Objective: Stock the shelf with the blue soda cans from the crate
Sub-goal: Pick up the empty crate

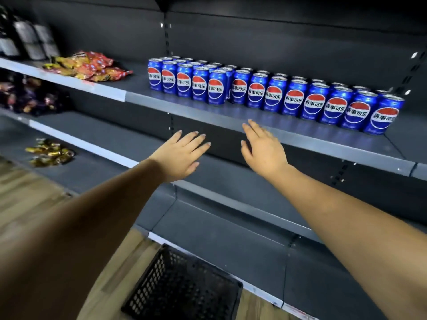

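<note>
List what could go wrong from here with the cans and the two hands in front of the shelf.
1. The blue soda cans stand packed in tight rows; a nudge from the open right hand, nearest the shelf edge, could topple several.
2. The can at the right end stands closest to the front edge and might slide off.
3. The black crate sits on the floor by the person's feet, a likely trip hazard; the left hand holds nothing.

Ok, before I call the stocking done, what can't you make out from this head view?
- Black crate: bottom edge cuts off its near part, so leftover cans cannot be ruled out.
- Blue soda cans: the front row hides the back rows; only tops show, so no count.
- Dark bottles, top left: labels too blurred to read.
- Left hand and right hand: empty, fingers straight; palms face away.
</note>
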